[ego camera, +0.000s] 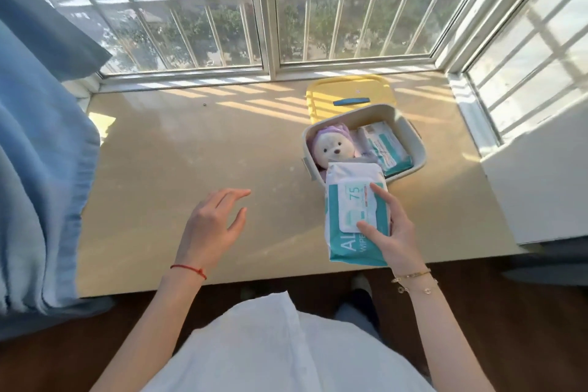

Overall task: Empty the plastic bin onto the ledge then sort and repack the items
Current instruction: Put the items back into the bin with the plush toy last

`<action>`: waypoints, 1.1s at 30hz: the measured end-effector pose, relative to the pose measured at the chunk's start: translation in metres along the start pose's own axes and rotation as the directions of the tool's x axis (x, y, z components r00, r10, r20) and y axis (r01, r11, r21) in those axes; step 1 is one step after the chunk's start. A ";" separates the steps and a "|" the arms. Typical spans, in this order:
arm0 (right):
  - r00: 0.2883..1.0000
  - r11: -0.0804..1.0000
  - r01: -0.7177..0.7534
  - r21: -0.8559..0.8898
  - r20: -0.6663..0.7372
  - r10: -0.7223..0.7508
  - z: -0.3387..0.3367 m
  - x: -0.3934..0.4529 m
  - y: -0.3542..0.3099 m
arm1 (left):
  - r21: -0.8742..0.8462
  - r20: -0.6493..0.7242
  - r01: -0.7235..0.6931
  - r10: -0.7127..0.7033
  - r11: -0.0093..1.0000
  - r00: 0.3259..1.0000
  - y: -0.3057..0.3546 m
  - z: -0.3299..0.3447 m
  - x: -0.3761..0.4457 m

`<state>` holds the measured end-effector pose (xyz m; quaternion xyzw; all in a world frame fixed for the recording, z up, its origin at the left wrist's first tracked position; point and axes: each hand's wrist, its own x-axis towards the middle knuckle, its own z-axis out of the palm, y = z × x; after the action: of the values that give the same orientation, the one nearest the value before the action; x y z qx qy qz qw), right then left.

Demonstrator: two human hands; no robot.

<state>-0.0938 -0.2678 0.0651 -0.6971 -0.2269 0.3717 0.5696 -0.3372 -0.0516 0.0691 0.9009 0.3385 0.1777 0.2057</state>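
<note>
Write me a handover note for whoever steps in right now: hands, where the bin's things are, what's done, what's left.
Right hand grips a teal pack of wet wipes over the near rim of the plastic bin.
Left hand is open, hovering over the ledge, holding nothing.
In the bin: a plush bear and at least one more wipes pack.
The yellow lid is off, lying behind the bin.
Done: bin opened.
Left: empty everything onto the ledge, sort, repack.

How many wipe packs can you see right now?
2: one wipe pack gripped by the right hand, another inside the bin beside the plush toy. More may be hidden underneath.
</note>
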 end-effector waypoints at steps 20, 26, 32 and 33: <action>0.973 0.950 0.048 -0.309 0.230 0.026 -0.181 0.237 0.010 | -0.022 -0.105 0.319 -0.319 0.948 0.942 0.158 0.154 0.115; 0.970 0.916 0.080 -0.394 0.241 0.019 -0.165 0.306 0.048 | 0.007 -0.100 0.372 -0.370 0.928 0.924 0.128 0.189 0.149; 0.959 0.847 0.063 -0.528 0.266 0.094 -0.170 0.321 0.085 | 0.047 -0.072 0.342 -0.338 0.939 0.938 0.105 0.213 0.170; 0.959 0.823 0.077 -0.563 0.267 0.092 -0.172 0.321 0.090 | 0.049 -0.073 0.343 -0.339 0.938 0.938 0.103 0.215 0.172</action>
<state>0.2291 -0.1599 -0.0919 -0.7755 -0.4033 0.3849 0.2964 -0.0617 -0.0588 -0.0321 0.8282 0.5012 0.1576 0.1948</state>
